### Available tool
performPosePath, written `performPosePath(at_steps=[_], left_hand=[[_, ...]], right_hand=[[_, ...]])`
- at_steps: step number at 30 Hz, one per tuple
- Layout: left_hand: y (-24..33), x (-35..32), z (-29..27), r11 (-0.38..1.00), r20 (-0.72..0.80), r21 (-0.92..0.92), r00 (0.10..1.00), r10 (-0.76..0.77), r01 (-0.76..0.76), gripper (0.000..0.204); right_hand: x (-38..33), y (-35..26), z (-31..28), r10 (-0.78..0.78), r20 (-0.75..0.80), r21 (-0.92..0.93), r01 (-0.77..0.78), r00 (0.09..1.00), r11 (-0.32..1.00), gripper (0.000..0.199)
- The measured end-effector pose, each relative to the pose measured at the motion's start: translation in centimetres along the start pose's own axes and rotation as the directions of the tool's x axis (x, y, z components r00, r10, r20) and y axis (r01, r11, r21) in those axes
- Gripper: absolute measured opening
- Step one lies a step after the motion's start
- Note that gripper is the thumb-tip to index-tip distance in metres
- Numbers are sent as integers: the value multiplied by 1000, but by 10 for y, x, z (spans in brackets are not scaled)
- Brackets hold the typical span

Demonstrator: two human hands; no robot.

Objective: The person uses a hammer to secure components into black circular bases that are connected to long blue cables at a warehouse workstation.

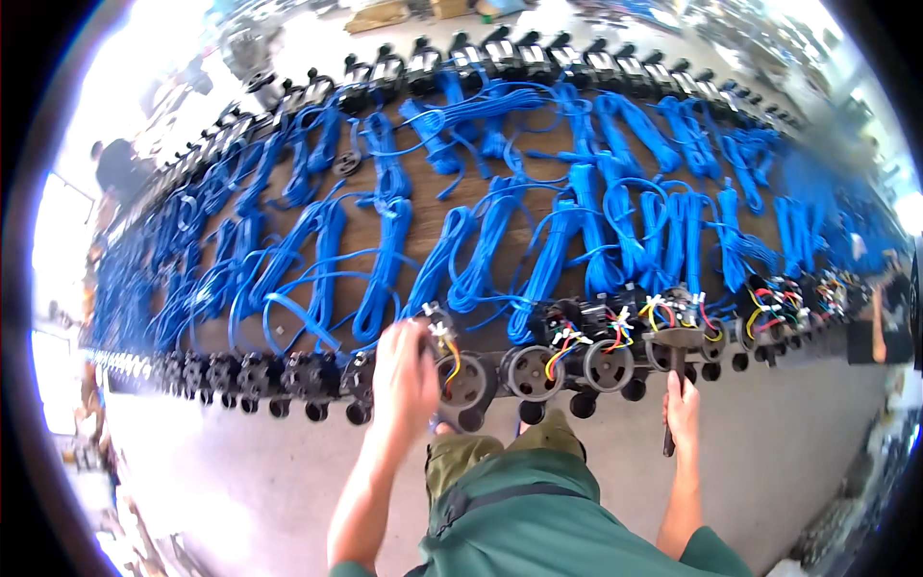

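Note:
My left hand rests on a black motor unit in the near row, its fingers closed over the top by a small part with yellow and red wires. My right hand grips a dark screwdriver held upright, its tip at another black unit with coloured wires. Both units stand in a long row of like black units along the near edge of a wooden bench.
Many coiled blue cables cover the brown bench top. A second row of black units lines the far edge. Grey concrete floor lies below me. A person in dark clothes stands at far left.

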State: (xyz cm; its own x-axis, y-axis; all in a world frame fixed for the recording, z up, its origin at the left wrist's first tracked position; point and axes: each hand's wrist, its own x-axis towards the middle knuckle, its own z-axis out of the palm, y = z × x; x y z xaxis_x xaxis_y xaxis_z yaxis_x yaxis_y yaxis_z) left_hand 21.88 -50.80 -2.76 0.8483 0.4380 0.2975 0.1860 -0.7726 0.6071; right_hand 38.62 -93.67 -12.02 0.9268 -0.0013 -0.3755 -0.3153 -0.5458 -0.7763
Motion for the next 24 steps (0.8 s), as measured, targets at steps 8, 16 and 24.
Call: performPosePath(at_steps=[8, 16, 24], left_hand=[[-143, 93, 67, 698, 680, 571, 228, -697, 432, 21], [-25, 68, 35, 793, 183, 466, 920, 346, -391, 19], [4, 2, 20, 879, -204, 122, 855, 477, -462, 71]], right_hand=[[-26, -38, -3, -476, -232, -517, 307, 848, 799, 39], [-20, -164, 132, -264, 694, 229, 142, 670, 963, 57], [20, -216, 240, -79, 921, 183, -244, 381, 952, 33]])
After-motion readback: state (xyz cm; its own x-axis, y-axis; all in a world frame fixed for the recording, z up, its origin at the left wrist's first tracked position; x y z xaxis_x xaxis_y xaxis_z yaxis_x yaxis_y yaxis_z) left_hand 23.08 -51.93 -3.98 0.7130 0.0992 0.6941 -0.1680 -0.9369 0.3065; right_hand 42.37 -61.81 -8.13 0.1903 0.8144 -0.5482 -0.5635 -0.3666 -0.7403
